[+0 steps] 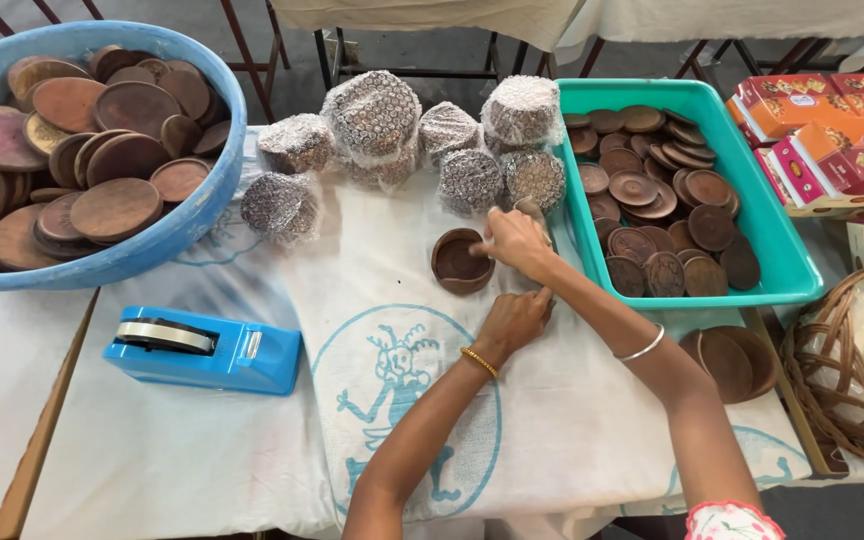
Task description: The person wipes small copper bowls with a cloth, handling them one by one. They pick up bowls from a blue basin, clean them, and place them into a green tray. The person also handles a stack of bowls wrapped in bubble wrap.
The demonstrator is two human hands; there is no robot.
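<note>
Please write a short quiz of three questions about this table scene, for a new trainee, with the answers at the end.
1. True or false: the blue tape dispenser lies on the side of the person's left hand.
2. Which container holds the small brown discs nearest to the right hand?
A. the round blue tub
B. the teal rectangular tray
C. the wicker basket
3. Fill in: the bundles at the far side of the cloth are wrapped in ______ wrap.

Key
1. True.
2. B.
3. Bubble.
</note>
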